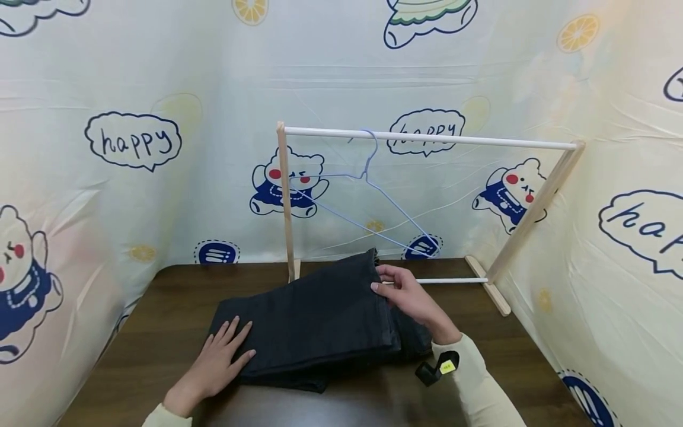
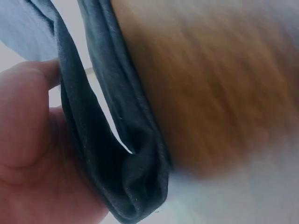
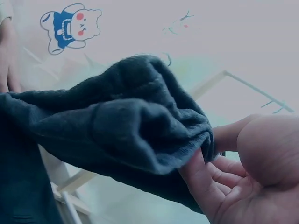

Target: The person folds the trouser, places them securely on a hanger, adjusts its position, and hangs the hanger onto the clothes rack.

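Dark folded trousers [image 1: 315, 320] lie in layers on the brown table, their right end lifted a little. My left hand [image 1: 219, 359] rests on their left end with fingers spread and straight. In the left wrist view a looped fold of the dark cloth [image 2: 135, 186] runs beside the palm. My right hand [image 1: 411, 296] pinches the upper right edge of the trousers between thumb and fingers. Close up in the right wrist view, the bunched cloth end [image 3: 140, 126] sags open from the right hand [image 3: 233, 182].
Behind the trousers stands a rack with wooden posts and a white top rail [image 1: 480, 141]. A blue wire hanger [image 1: 365, 175] hangs from that rail. The rack's right foot [image 1: 488, 286] sits near the table's back right. A printed curtain [image 1: 213, 178] encloses the table.
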{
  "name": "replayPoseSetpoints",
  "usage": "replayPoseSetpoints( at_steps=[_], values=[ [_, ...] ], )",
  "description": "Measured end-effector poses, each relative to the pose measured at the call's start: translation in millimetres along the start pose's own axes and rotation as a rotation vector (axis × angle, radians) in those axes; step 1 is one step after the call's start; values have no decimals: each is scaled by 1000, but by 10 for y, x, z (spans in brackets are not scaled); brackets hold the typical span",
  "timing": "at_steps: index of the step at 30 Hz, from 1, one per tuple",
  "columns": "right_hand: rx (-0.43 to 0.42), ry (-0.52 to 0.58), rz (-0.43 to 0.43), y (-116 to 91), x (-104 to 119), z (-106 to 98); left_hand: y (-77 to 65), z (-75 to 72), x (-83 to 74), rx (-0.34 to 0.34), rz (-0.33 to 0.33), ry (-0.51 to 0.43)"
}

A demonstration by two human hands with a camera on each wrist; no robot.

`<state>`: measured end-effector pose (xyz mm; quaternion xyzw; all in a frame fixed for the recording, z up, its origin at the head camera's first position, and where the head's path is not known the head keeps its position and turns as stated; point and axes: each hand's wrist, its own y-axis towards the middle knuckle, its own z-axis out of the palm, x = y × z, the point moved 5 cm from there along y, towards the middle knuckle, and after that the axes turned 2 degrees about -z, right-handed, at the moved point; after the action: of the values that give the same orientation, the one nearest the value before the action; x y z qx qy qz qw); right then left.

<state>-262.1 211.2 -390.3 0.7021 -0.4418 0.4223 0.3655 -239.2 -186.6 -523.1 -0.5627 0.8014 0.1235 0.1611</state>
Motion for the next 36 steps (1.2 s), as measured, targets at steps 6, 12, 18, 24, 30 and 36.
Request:
replayPoseSetpoints(
  at_steps=[6,12,18,24,30,36],
  values=[
    [-56,70,-36,-27,65,-188,35,-24,-94,-9,44,-7],
    [-94,65,-31,-94,-13,-413,27,54,-100,33,64,-32],
    [-39,33,0,-159,-239,-547,39,124,-91,49,62,-58],
    [-45,-71,-5,-222,-343,-616,52,106,-135,47,77,-71],
    [-116,-133,12,-268,-475,-738,74,143,-173,110,64,-64],
    [-96,-111,53,-295,-854,-799,98,180,-187,133,62,-74]
  ],
)
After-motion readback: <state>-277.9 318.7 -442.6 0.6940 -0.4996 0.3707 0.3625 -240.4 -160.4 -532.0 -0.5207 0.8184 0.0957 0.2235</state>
